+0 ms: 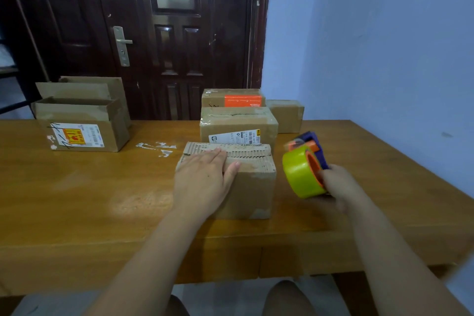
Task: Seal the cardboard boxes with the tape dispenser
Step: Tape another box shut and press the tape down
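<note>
Spanning the lower frame, the wooden table (77, 200) carries every carton. The open box (82, 133) at middle left is not yet closed. At centre sits the nearest box (254, 187), and the left hand (202, 182) lies flat on its torn corrugated top, fingers straight and pressing.

Right of centre, the right hand (338, 187) curls round the blurred tape dispenser (305, 169), held clear of the box. The step would likely go best with the flaps held level, the tape landed on a side wall, then drawn straight along the seam.

The white label (234, 138) on the box behind seems to read "A313". The orange label (242, 101) and yellow-and-red label (77, 136) are too small to read.
</note>
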